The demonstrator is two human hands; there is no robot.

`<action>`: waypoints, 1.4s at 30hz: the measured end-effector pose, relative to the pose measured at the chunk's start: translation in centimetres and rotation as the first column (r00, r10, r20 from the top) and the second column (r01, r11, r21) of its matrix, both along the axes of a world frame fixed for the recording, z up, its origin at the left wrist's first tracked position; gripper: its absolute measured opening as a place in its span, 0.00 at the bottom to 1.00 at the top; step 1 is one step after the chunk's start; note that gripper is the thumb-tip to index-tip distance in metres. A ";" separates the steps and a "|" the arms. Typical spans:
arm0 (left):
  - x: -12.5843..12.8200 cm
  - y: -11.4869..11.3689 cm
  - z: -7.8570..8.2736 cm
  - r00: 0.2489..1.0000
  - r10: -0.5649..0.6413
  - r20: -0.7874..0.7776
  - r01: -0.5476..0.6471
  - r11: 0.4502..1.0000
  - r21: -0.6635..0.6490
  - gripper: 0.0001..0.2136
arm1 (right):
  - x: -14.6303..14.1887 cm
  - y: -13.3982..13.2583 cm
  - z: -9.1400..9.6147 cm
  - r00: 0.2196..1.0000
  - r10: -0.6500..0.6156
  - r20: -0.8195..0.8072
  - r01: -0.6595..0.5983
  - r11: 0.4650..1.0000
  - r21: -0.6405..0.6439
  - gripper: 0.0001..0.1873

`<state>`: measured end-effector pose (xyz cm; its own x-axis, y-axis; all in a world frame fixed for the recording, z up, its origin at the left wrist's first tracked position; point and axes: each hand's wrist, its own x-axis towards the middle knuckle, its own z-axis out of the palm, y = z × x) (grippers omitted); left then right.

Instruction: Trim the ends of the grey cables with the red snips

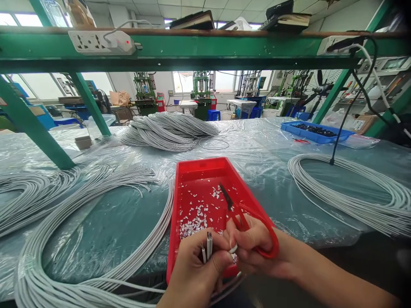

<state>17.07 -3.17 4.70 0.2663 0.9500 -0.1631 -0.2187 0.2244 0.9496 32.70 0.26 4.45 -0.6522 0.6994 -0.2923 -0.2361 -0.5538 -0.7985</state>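
Observation:
My left hand (195,265) is closed around the ends of a few grey-white cables (208,246), whose cut tips stick up between its fingers. My right hand (253,248) grips red-handled scissors (247,224); the dark blades point up and away over a red plastic tray (199,171). The fingertips of both hands meet just above the tray's near edge. Small white bits of cut insulation (199,214) lie scattered inside the tray. The cables run down from my left hand to a large loop of grey cable (80,265) on the left.
Plastic sheeting covers the table (257,149). More coils of grey cable lie at the right (353,201), far left (28,192) and back middle (170,130). A blue tray (316,131) of dark parts sits back right. A green shelf frame (192,47) with power strips spans overhead.

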 end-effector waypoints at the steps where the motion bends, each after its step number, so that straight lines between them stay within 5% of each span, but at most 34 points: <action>1: 0.0 0.1 -0.3 0.999 -0.020 0.039 0.021 0.999 -0.040 0.17 | 0.1 0.1 0.2 0.999 -0.022 0.029 0.020 0.998 0.060 0.25; 4: -0.1 0.6 -1.6 0.977 -0.136 0.165 0.155 0.982 -0.105 0.23 | 0.2 0.2 1.4 0.979 -0.120 0.167 0.064 0.950 0.307 0.19; 7: -0.3 1.4 -2.9 0.903 -0.290 0.317 0.335 0.937 -0.096 0.21 | 0.1 0.1 2.5 0.915 -0.279 0.292 0.075 0.828 0.556 0.10; 10: -0.8 1.4 -3.2 0.844 -0.356 0.401 0.416 0.907 -0.070 0.20 | 0.1 0.7 2.6 0.861 -0.409 0.302 0.124 0.745 0.655 0.11; 12: -1.3 0.9 -2.7 0.871 -0.347 0.349 0.398 0.913 -0.085 0.21 | 0.3 1.5 2.3 0.880 -0.378 0.286 0.137 0.782 0.608 0.19; 16: -1.5 -0.2 -1.3 0.982 -0.091 0.166 0.120 0.978 -0.172 0.25 | 1.0 3.0 1.4 0.895 -0.246 0.372 0.016 0.851 0.526 0.22; 20: -0.6 -0.2 -1.4 0.982 0.098 0.160 -0.076 0.987 -0.141 0.23 | 1.2 3.4 0.3 0.756 -0.341 0.559 -0.105 0.779 0.618 0.04; 24: 0.3 0.2 -2.3 0.952 0.255 0.169 -0.239 0.965 -0.108 0.24 | 1.8 3.2 0.0 0.719 -0.324 0.615 -0.214 0.738 0.640 0.10; 28: 0.3 0.5 -2.3 0.931 0.310 0.192 -0.282 0.946 -0.161 0.26 | 3.1 1.2 1.7 0.649 -0.208 0.732 -0.354 0.769 0.533 0.35; 32: 0.1 0.4 -1.9 0.938 0.302 0.170 -0.267 0.943 -0.198 0.27 | 3.8 -1.4 3.9 0.368 -0.076 0.927 -0.602 0.740 0.300 0.50; 34: 0.2 0.3 -1.7 0.948 0.283 0.146 -0.251 0.945 -0.208 0.28 | 3.8 -2.0 4.7 0.314 -0.057 0.948 -0.628 0.736 0.253 0.51; 42: 0.4 0.0 -1.3 0.967 0.237 0.096 -0.217 0.960 -0.179 0.27 | 3.7 -1.7 5.3 0.387 -0.035 0.921 -0.645 0.703 0.298 0.28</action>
